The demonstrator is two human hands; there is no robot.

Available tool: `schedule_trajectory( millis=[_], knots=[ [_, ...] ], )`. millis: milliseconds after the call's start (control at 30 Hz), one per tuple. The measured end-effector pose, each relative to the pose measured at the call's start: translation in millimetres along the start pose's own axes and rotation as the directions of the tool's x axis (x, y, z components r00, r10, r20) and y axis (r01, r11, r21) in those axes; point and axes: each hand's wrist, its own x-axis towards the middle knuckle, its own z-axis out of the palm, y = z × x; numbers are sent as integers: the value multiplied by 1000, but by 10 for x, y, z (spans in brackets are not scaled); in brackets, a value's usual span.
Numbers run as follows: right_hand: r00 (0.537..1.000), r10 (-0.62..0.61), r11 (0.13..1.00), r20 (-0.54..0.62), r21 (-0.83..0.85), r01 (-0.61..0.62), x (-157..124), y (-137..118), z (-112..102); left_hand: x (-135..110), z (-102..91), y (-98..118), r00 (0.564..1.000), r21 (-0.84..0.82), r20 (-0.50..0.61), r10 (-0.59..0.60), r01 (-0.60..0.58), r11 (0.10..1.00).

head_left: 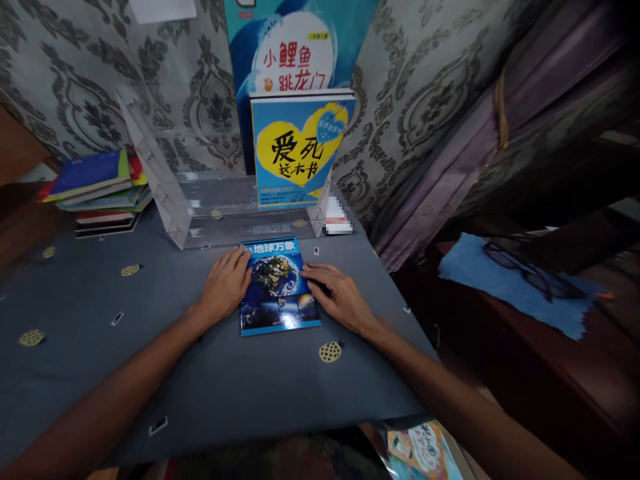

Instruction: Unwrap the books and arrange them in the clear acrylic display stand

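Observation:
A thin blue book [278,287] with the Earth on its cover lies face up on the table, near the front of a clear stand. My left hand [227,283] is at its left edge, the fingers close together and the tips over the upper left corner. At the right edge, my right hand [340,297] has its fingertips and thumb on the book. The two hands hold the book between them from the sides. What is under the book's edges is hidden.
The clear acrylic stand [163,190] holds a blue-and-yellow book [300,150] and a taller teal book [295,40]. A stack of books [95,187] is at left on the patterned tablecloth [75,373]. Glasses [533,270] lie on a blue cloth [465,267] at right.

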Motion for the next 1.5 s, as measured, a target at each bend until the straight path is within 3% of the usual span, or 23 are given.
schedule_trajectory(
  millis=[400, 667, 867, 967, 1067, 1233, 1500],
  knots=[
    [994, -102, 993, 26, 61, 100, -445, -346, -138, 5, 13, 3, 1000, 11, 4, -14, 14, 1000],
    [988, -156, 988, -2, 0, 156, -464, -376, -95, 12, -10, 29, 1000, 22, 0, -12, 12, 1000],
    [992, -128, 992, -11, 15, 128, -444, -355, -89, 1, -108, 125, 989, 75, 15, 147, -148, 986],
    [999, -49, 995, -7, 89, 49, -437, -352, -115, -57, -145, 293, 949, -10, -1, 315, -315, 949],
    [997, 83, 982, -5, 173, -80, -432, -338, -135, -135, -180, 549, 868, -152, -16, 496, -493, 857],
    [983, 182, 956, -24, 240, -171, -438, -300, -125, -210, -229, 862, 749, -208, -78, 657, -657, 724],
    [993, 113, 973, -13, 202, -108, -453, -301, -130, -365, -318, 722, 722, -173, -59, 689, -687, 706]
  ],
)
